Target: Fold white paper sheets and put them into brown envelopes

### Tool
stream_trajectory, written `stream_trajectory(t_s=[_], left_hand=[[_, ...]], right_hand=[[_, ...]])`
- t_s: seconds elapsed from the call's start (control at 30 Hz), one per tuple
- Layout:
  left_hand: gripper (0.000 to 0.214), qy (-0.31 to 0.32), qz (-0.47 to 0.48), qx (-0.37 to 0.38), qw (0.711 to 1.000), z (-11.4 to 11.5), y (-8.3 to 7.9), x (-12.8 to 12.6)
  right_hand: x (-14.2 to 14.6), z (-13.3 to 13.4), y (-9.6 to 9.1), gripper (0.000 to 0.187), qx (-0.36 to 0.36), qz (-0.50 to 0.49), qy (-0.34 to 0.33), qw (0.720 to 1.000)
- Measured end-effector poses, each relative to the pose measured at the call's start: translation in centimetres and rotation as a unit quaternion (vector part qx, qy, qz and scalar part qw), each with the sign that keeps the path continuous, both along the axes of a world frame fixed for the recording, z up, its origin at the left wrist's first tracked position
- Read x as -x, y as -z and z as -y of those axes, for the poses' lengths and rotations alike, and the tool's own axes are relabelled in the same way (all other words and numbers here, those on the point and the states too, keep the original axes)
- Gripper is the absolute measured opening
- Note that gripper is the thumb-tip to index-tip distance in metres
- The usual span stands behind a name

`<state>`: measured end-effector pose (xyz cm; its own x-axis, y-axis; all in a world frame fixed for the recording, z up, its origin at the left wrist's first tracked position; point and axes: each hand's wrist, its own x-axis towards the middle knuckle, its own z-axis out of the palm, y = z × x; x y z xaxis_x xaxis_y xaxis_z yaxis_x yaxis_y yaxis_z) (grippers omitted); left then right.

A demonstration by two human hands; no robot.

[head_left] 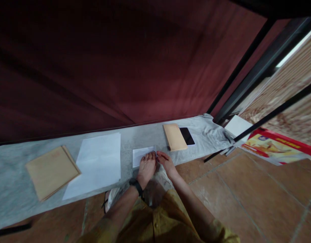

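Observation:
A small folded sheet of white paper (141,154) lies crosswise on the grey cloth in front of me. My left hand (147,166) rests flat on its right part, fingers stretched forward, a dark band at the wrist. Close against that hand, my right hand (165,162) has its fingers curled at the paper's right edge and seems to pinch it; the fingertips are partly hidden. To the right sits a stack of tan envelopes (175,136), overlapping a dark-screened phone (187,136). Left of the folded piece are larger flat white sheets (100,158).
Large brown envelopes (54,170) overlap the white sheets at the left. The narrow table wears a grey cloth (130,135), bunched at its right end. A dark red curtain (135,67) hangs behind. Black poles and a red-yellow box (277,146) stand to the right above a tiled floor (236,182).

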<state>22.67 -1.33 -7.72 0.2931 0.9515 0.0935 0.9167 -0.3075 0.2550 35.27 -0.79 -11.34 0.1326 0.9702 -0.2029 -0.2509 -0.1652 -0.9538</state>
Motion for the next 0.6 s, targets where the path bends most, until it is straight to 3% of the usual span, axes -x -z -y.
stream_trajectory(t_s=[0.1,0.17,0.2,0.3,0.33,0.37,0.43,0.6], left_hand=[[0.027,-0.098,0.178,-0.002,0.979,-0.9,-2.0,1.0],[0.018,-0.174,0.356,0.014,0.918,-1.9,-3.5,2.0],[0.016,-0.203,0.454,0.031,0.867,-2.5,-4.1,2.5],[0.010,-0.261,0.691,0.109,0.665,-3.6,-4.9,3.5],[0.010,-0.276,0.730,0.130,0.612,-3.8,-4.7,3.7],[0.010,-0.289,0.750,0.144,0.577,-3.8,-4.5,3.7],[0.011,-0.308,0.756,0.156,0.556,-3.5,-3.6,3.7],[0.015,-0.325,0.737,0.185,0.563,-2.5,-1.6,4.4]], right_hand=[[0.0,-0.2,-1.3,0.045,-0.003,-0.030,0.036,0.999],[0.1,-0.3,-2.1,0.048,0.010,-0.027,0.074,0.997],[0.2,-0.3,-2.3,0.050,0.021,-0.030,0.084,0.996],[0.7,0.1,-2.6,0.052,0.055,-0.080,0.058,0.994],[1.0,0.3,-2.6,0.053,0.062,-0.105,0.043,0.992],[1.1,0.5,-2.5,0.054,0.067,-0.128,0.030,0.989],[1.3,0.8,-2.1,0.055,0.074,-0.150,0.019,0.986],[0.4,0.5,-1.1,0.045,0.044,-0.029,0.022,0.998]])
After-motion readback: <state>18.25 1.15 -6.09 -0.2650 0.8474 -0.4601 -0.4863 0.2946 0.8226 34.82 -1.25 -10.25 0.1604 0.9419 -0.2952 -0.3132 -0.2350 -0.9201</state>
